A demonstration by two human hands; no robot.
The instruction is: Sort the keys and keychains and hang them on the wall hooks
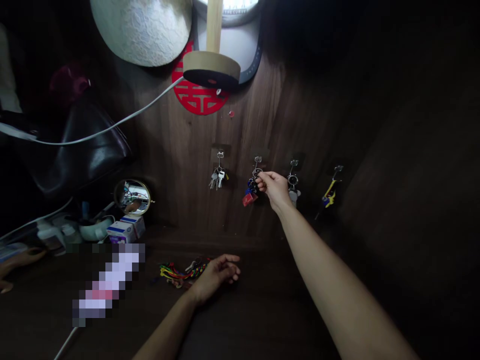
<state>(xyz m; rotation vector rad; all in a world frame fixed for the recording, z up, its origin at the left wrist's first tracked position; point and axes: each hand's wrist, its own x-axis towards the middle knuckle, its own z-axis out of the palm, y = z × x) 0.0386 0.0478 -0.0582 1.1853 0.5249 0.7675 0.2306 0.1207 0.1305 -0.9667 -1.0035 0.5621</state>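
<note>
My right hand [273, 189] is raised to the dark wood panel, its thumb and fingertips pinched on a key ring [257, 171]. That ring is at the second hook [258, 159] from the left, with a red tag [249, 199] and blue and dark pieces below it. Whether the ring rests on the hook is not clear. Low over the dark surface, my left hand [215, 277] is open, its fingers loosely bent and apart. Beside it lies a bundle of multicoloured braided cords [174, 272] with a small metal piece, partly covered by the hand.
Other hooks carry a key bunch [218, 178], a round metal fob [293, 181] and a yellow strap [330, 189]. Left are a round mirror [132, 197], small boxes [126, 227] and a black bag [90, 145]. A white cable [123, 121] crosses below caps and a lamp-like disc [212, 67].
</note>
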